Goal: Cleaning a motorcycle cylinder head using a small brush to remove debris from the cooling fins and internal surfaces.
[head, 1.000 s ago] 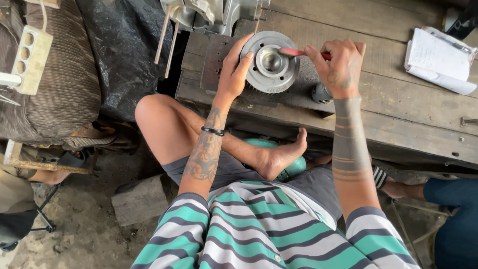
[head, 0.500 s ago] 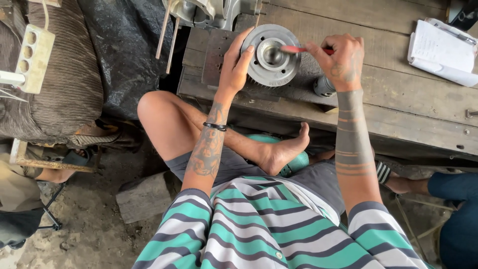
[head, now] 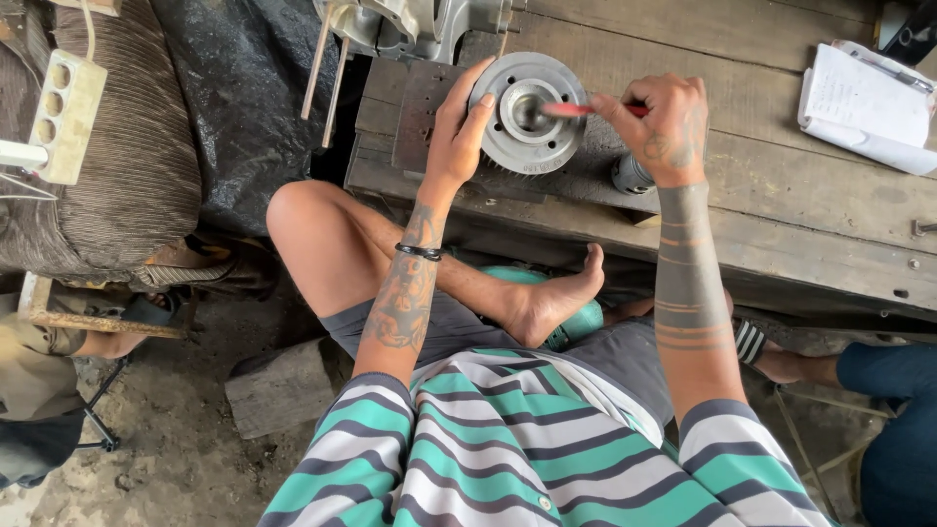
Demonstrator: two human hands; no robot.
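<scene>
1. Round metal finned part [head: 527, 115]: grey disc with a hollow centre, lying flat on the wooden tabletop [head: 781, 185], near its front edge.
2. Left hand [head: 456, 137]: fingers curved around the left rim of the metal part, steadying it.
3. Right hand [head: 664, 122]: closed in a pinch on a red-handled tool [head: 571, 109], whose tip points into the centre hollow of the part.
4. Small grey cylinder [head: 631, 174]: resting on the tabletop just beside the right wrist.
5. White papers [head: 864, 102]: at the far right of the tabletop, well apart from the hands.
6. Engine-like metal assembly [head: 410, 24]: at the tabletop's far edge, beyond the finned part.
7. Beige socket strip [head: 63, 117]: on a brown ribbed cushion at the left.
8. Another person's sandalled foot [head: 771, 351]: under the tabletop at the right.
</scene>
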